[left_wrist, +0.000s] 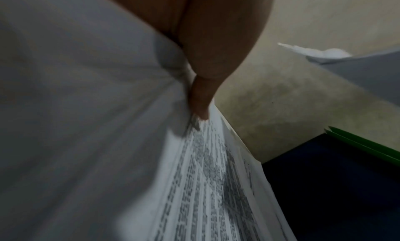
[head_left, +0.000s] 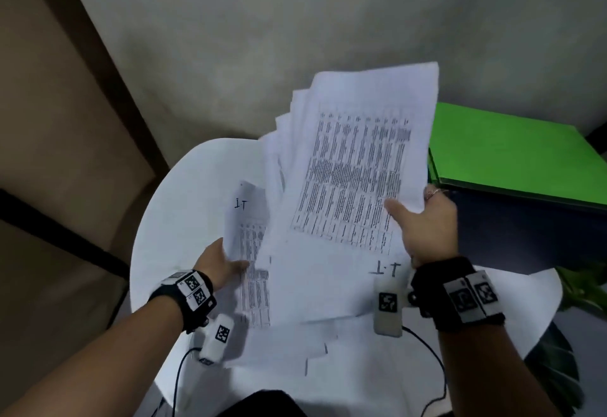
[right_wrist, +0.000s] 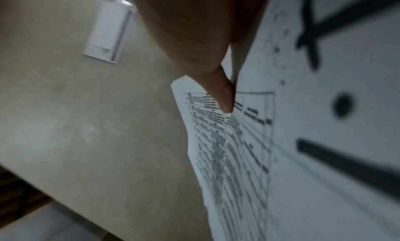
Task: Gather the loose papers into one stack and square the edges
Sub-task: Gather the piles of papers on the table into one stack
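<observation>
Head view: both hands hold a loose bundle of papers above the round white surface, tilted up over its far half. The right hand pinches the right edge of the top sheets, thumb on the printed face and fingers behind. The left hand pinches the lower left edge of a sheet that lags beneath the others. The far edges are fanned and uneven, so the stack is gathered but not squared. A green folder lies on a dark block beyond the right edge of the surface.

Left wrist view: the thumb presses printed sheets against fingers hidden behind them; the paper bows around the pinch.

Right wrist view: the thumb clamps the sheet edge, and the page curls away below it.

The sheets look thin, light and floppy, and likely to slide on each other. I judge they are best held loosely along both long sides, standing on edge, and tapped on the surface; a hard pinch at one corner would probably crease them.
</observation>
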